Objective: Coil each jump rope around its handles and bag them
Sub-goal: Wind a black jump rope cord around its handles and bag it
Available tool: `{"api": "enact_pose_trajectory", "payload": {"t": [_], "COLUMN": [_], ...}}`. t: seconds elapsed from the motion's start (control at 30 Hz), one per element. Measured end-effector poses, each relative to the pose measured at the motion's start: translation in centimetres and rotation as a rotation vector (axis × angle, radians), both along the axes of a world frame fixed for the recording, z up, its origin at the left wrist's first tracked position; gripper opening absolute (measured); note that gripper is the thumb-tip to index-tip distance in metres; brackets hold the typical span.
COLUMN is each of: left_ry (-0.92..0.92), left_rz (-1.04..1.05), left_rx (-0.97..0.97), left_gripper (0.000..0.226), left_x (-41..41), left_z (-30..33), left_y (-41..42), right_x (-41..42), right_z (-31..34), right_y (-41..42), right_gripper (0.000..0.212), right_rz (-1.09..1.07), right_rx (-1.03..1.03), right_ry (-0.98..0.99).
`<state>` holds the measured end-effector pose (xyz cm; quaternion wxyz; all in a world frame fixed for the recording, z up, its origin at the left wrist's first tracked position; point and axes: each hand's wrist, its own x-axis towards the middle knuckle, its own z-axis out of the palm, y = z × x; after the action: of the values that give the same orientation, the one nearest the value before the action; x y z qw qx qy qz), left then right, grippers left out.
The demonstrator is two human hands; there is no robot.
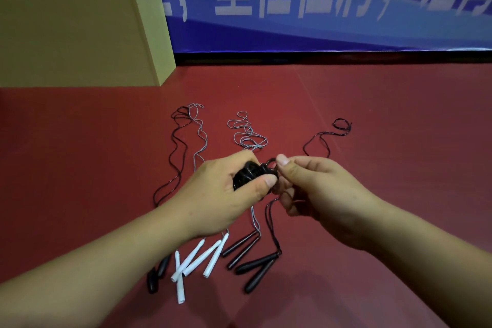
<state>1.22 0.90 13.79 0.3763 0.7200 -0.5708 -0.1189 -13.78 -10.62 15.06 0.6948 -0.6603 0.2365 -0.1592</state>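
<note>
- Left hand (229, 189) grips a black coiled rope (246, 174), thumb across the bundle.
- Right hand (316, 189) pinches the coil's loose black end at the bundle's right side.
- Both are raised over the red floor (386, 114).
- Below lie more ropes: white handles (198, 261), black handles (253, 261), cords (250, 130) trailing away.

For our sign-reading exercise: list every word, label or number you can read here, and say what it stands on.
Blue banner on the far wall: large white Chinese characters, cut off at the top and blurred; only "任" reads with any confidence.
Jump rope handles, black coiled rope, beige box: no text visible.
</note>
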Motion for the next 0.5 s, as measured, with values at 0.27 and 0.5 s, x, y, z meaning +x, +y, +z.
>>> {"api": "enact_pose_trajectory", "payload": {"t": [0.27, 0.5], "left_ry": [0.057, 0.77], "left_rz": [0.054, 0.084], "left_rx": [0.077, 0.248], "left_gripper": [0.067, 0.064], "left_x": [-0.7, 0.2], "left_z": [0.5, 2.9], "left_y": [-0.8, 0.2], "right_x": [0.2, 2.7], "right_z": [-0.5, 0.4], "right_y": [-0.6, -0.7], "right_gripper": [0.01, 0.007], "right_rz": [-0.116, -0.156], "right_rx": [-0.222, -0.317], "right_ry": [-0.09, -0.262]}}
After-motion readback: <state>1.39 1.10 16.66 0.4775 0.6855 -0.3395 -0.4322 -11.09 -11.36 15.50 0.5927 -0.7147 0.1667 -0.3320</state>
